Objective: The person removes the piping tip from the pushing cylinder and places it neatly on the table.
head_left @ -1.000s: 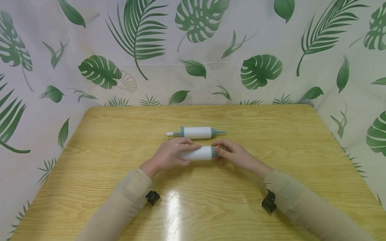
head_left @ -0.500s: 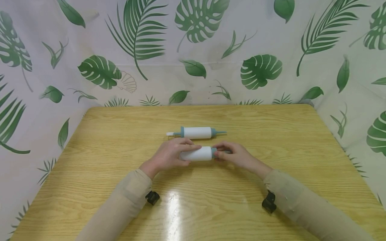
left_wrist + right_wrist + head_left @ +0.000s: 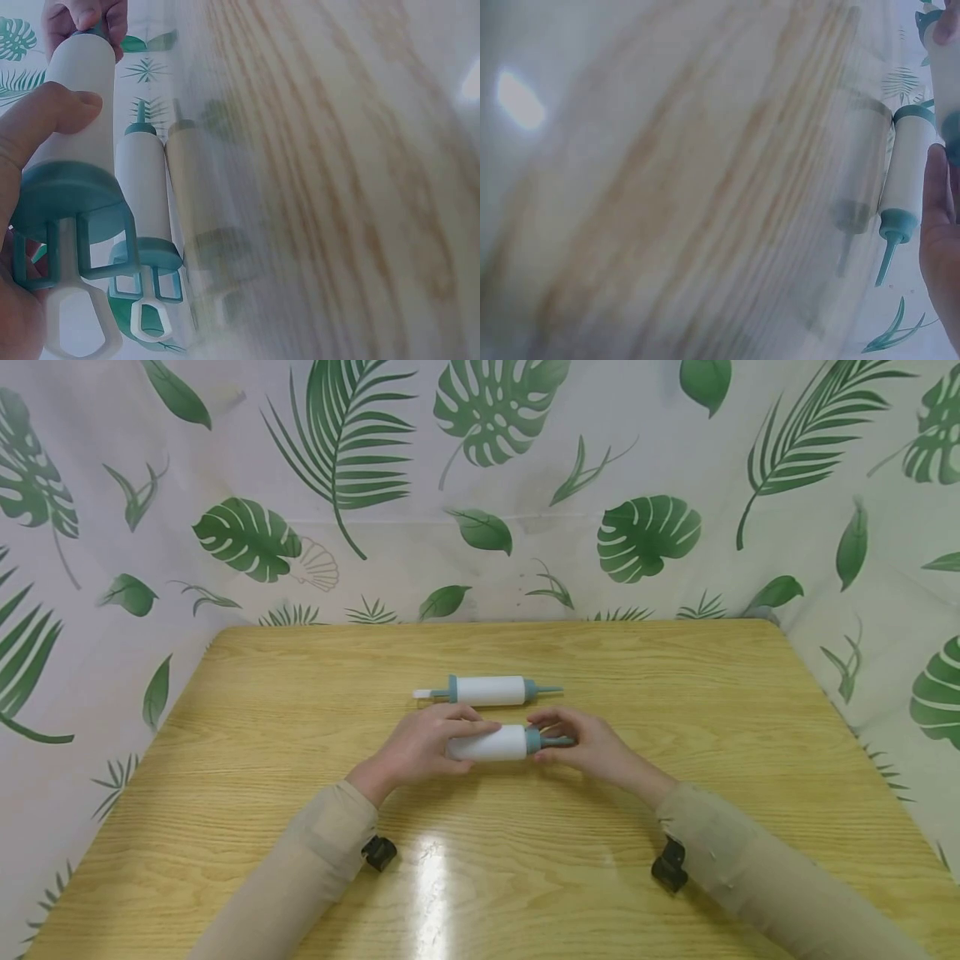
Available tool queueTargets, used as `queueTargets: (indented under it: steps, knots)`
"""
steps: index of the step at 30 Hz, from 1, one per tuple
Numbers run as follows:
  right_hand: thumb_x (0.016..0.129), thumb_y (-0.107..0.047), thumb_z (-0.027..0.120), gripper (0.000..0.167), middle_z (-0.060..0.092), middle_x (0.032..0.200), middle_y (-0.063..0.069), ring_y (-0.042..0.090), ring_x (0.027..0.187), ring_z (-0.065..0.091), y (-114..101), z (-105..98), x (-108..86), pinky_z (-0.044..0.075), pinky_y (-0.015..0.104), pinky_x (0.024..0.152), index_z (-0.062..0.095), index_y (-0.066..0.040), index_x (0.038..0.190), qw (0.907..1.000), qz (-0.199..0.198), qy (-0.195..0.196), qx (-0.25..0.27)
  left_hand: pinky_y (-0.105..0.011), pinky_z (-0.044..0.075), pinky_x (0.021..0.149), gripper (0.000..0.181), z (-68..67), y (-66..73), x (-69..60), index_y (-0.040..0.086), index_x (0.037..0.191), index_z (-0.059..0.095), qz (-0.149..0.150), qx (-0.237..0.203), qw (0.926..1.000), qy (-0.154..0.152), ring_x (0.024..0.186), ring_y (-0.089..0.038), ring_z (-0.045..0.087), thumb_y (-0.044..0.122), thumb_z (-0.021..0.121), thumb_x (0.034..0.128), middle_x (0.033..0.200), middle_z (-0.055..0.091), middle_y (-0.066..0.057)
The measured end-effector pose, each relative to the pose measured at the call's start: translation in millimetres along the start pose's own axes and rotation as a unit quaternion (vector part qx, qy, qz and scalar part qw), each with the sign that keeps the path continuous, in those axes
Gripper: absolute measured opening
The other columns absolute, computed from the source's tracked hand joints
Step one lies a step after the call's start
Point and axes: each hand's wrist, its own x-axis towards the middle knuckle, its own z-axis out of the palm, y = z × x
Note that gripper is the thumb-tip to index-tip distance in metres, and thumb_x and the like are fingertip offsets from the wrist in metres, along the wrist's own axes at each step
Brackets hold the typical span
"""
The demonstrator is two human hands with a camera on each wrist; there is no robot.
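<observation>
My left hand (image 3: 420,742) grips the white barrel of a large icing syringe (image 3: 498,743) lying level over the table, thumb on top. The fingers of my right hand (image 3: 588,745) curl round its teal nozzle cap (image 3: 533,741), and the thin nozzle (image 3: 557,742) runs toward the palm. In the left wrist view the teal flange and the white loop handle (image 3: 111,330) of the plunger show behind my left thumb (image 3: 71,109). A second syringe (image 3: 491,691) of the same kind lies just beyond, parallel to the held one, untouched.
The wood-grained table (image 3: 300,677) reflects a light near its front. A leaf-printed curtain (image 3: 525,552) stands along its back and sides. Each sleeve has a small black device (image 3: 380,852) strapped at the wrist.
My right fingers have shifted round the nozzle cap and spread a little, so more of the cap and nozzle shows. My left hand and the second syringe stay in place.
</observation>
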Motion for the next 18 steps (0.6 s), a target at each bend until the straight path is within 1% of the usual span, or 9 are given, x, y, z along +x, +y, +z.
queueTargets:
  steps: [3, 6, 8, 10, 13, 15, 18]
  knots:
    - [0.083, -0.018, 0.075, 0.056, 0.057, 0.128, 0.015, 0.031, 0.111, 0.058, -0.1, -0.4, 0.3, 0.051, 0.039, 0.089, 0.052, 0.001, 0.131, 0.9999, 0.005, -0.008, 0.004, -0.033, 0.051, 0.082, 0.055, -0.5, 0.4, -0.3, 0.022, 0.126, 0.065, 0.001, 0.001, 1.0, 0.001, 0.102, -0.018, 0.058, 0.02, 0.083, 0.0745, 0.116, 0.061, 0.002]
    - [0.089, -0.024, 0.068, 0.053, 0.058, 0.125, 0.016, 0.031, 0.107, 0.06, 0.2, -1.1, 0.8, 0.053, 0.038, 0.086, 0.05, 0.0, 0.133, 0.9995, 0.022, -0.021, 0.007, -0.033, 0.052, 0.082, 0.054, -0.5, 0.2, -0.3, 0.022, 0.126, 0.065, 0.001, 0.002, 1.0, 0.002, 0.102, -0.018, 0.058, 0.02, 0.083, 0.0745, 0.116, 0.061, 0.002]
    - [0.094, -0.028, 0.062, 0.049, 0.061, 0.118, 0.018, 0.031, 0.1, 0.063, 0.2, -1.6, 1.0, 0.054, 0.038, 0.082, 0.051, 0.001, 0.132, 0.9988, 0.034, -0.033, 0.012, -0.033, 0.052, 0.081, 0.054, -0.4, -0.1, -0.3, 0.022, 0.126, 0.065, 0.0, 0.002, 1.0, 0.002, 0.102, -0.018, 0.058, 0.02, 0.082, 0.0746, 0.116, 0.061, 0.002]
    - [0.097, -0.029, 0.057, 0.045, 0.063, 0.11, 0.019, 0.03, 0.093, 0.065, 0.4, -2.0, 1.4, 0.056, 0.038, 0.078, 0.053, 0.003, 0.129, 0.9978, 0.043, -0.046, 0.021, -0.033, 0.052, 0.081, 0.054, -0.3, -0.6, -0.3, 0.022, 0.126, 0.065, 0.0, 0.002, 1.0, 0.002, 0.102, -0.018, 0.058, 0.02, 0.082, 0.0747, 0.116, 0.061, 0.002]
    - [0.098, -0.026, 0.055, 0.038, 0.066, 0.1, 0.021, 0.031, 0.086, 0.066, 0.3, -2.1, 2.0, 0.056, 0.04, 0.074, 0.058, 0.005, 0.12, 0.9966, 0.045, -0.062, 0.031, -0.032, 0.052, 0.081, 0.054, -0.2, -1.2, -0.4, 0.022, 0.126, 0.065, -0.001, 0.002, 1.0, 0.003, 0.102, -0.017, 0.058, 0.02, 0.082, 0.0747, 0.117, 0.061, 0.002]
    - [0.098, -0.024, 0.055, 0.036, 0.066, 0.099, 0.022, 0.03, 0.085, 0.066, 0.7, -2.2, 2.2, 0.056, 0.04, 0.073, 0.058, 0.006, 0.117, 0.9963, 0.044, -0.066, 0.033, -0.032, 0.052, 0.082, 0.054, -0.4, -1.4, -0.5, 0.022, 0.126, 0.065, -0.001, 0.003, 1.0, 0.003, 0.102, -0.017, 0.058, 0.02, 0.082, 0.0745, 0.117, 0.061, 0.002]
    - [0.097, -0.025, 0.058, 0.038, 0.066, 0.105, 0.019, 0.028, 0.092, 0.065, 0.3, -1.8, 1.8, 0.055, 0.039, 0.079, 0.058, 0.005, 0.12, 0.997, 0.047, -0.059, 0.018, -0.032, 0.051, 0.082, 0.054, -0.5, -1.4, -1.0, 0.022, 0.126, 0.065, 0.0, 0.002, 1.0, 0.002, 0.102, -0.018, 0.058, 0.02, 0.082, 0.0746, 0.117, 0.061, 0.002]
